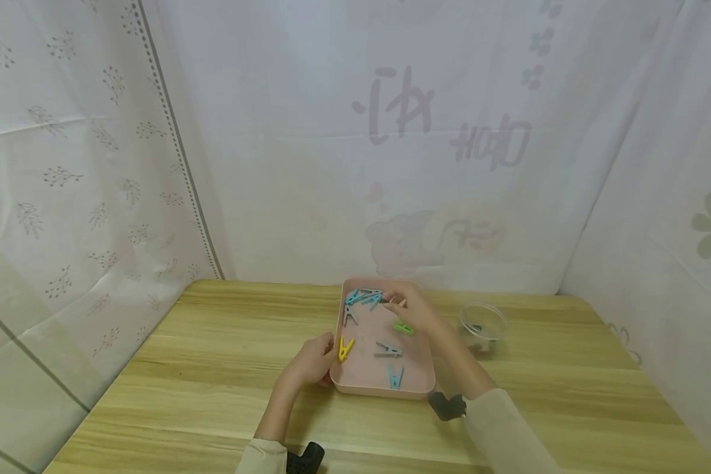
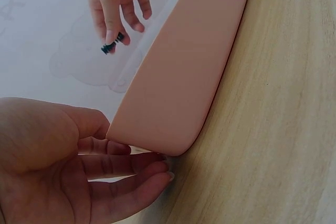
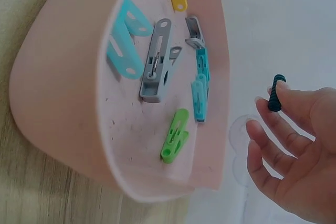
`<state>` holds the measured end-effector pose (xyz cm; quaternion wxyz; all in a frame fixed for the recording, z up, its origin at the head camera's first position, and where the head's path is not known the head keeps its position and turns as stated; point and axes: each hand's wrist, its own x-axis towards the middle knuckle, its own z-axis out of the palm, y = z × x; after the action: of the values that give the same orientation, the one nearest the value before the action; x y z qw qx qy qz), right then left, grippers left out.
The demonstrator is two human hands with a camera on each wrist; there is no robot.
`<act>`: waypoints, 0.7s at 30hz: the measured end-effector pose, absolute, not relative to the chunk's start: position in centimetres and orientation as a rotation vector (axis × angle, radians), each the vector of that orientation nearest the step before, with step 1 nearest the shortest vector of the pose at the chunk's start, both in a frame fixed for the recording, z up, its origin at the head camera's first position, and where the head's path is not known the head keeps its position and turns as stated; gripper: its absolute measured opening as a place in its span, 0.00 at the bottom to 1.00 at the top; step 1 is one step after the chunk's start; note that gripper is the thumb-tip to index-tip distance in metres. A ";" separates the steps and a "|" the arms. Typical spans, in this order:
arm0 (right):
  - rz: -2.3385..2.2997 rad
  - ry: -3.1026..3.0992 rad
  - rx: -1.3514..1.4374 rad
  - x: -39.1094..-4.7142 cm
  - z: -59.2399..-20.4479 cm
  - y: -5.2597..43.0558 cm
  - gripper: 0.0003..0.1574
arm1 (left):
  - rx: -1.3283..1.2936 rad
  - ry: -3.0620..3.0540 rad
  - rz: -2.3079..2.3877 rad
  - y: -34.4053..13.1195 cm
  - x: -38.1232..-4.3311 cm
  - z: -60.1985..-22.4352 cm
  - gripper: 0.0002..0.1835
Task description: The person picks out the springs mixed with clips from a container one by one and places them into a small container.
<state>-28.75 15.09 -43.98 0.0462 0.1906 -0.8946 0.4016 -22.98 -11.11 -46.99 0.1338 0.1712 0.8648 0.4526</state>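
Note:
A pink tray (image 1: 382, 390) stands on the table with several plastic clothespins in it. My left hand (image 1: 316, 359) grips its near left side, thumb at the rim and fingers against the outer wall (image 2: 178, 66). Over the tray's far right part, my right hand (image 1: 413, 308) pinches a small dark green ribbed cylinder (image 3: 275, 93) between thumb and forefinger, its other fingers loosely bent. Inside lie a yellow clothespin (image 1: 345, 350), a green clothespin (image 3: 175, 136), a grey clothespin (image 3: 156, 66) and a light blue clothespin (image 1: 395, 378). Blue clothespins (image 1: 372, 299) cluster in the far left corner.
A clear round container (image 1: 484, 322) with something small and dark inside stands right of the tray. The wooden table (image 1: 243, 329) ends at a pale curtain (image 1: 284, 164) behind, with more curtain at both sides.

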 end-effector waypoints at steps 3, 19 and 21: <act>1.218 -2.725 0.596 -28.3 -43.7 15.2 0.12 | 0.490 2.511 1.314 -11.1 -22.9 -46.9 0.09; 1.227 -2.781 0.455 -26.6 -43.5 16.3 0.11 | 0.489 2.517 1.310 -11.1 -22.8 -46.8 0.08; 1.233 -2.789 0.435 -26.5 -43.5 16.4 0.11 | 0.490 2.516 1.312 -11.1 -22.8 -46.8 0.08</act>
<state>-26.51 16.40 -43.50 0.0309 0.1412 -0.9050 0.4001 -22.83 -11.10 -46.84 0.1306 0.1687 0.8662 0.4518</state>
